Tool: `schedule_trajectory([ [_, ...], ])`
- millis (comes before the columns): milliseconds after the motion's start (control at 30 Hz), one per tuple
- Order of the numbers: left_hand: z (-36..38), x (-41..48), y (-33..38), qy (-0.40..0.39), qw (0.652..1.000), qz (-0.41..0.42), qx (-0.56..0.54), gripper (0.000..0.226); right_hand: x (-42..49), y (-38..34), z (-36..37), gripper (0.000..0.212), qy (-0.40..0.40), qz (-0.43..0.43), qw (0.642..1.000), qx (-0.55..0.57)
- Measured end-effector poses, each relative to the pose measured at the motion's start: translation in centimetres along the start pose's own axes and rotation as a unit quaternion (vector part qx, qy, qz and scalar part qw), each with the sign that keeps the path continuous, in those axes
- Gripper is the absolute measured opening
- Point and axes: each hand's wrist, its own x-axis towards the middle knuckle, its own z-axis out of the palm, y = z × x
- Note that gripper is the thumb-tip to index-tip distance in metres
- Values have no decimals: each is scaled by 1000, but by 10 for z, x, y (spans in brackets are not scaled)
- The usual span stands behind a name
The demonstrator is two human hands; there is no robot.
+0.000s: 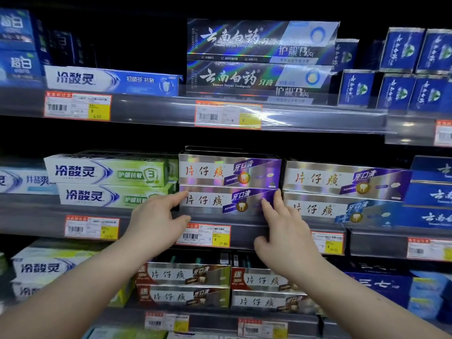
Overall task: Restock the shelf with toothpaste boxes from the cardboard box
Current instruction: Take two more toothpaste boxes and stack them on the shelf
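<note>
Two silver-and-purple toothpaste boxes are stacked on the middle shelf [244, 231]. My hands frame the lower box [220, 200]. My left hand [156, 221] touches its left end with straight fingers. At the box's right end, the fingertips of my right hand [283, 231] touch the purple front. The upper box [227, 170] lies squarely on top. The cardboard box is not in view.
A second stack of the same silver boxes [342, 182] stands just to the right, and green-and-white boxes [107, 172] to the left. Dark boxes [256, 59] fill the shelf above, brown-trimmed ones [183, 285] the shelf below. Price tags line each shelf rail.
</note>
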Motion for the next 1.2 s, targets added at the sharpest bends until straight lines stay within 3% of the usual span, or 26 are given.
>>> schedule_trajectory([
  [200, 3, 0, 2, -11, 998, 9, 53, 60, 1, 2, 1, 69, -3, -1, 1000, -2],
  [400, 8, -16, -3, 0, 999, 23, -47, 64, 0, 7, 1, 67, 11, -12, 1000, 27],
  [667, 18, -15, -8, 77, 992, 32, -99, 47, 0, 12, 6, 65, 16, -16, 999, 45],
  [933, -17, -9, -3, -45, 998, -13, -50, 54, -3, 6, -39, 60, -75, 6, 994, 84],
  [1200, -94, -30, 26, -157, 976, -146, -43, 52, -9, -28, -112, 57, -166, 20, 983, 79],
])
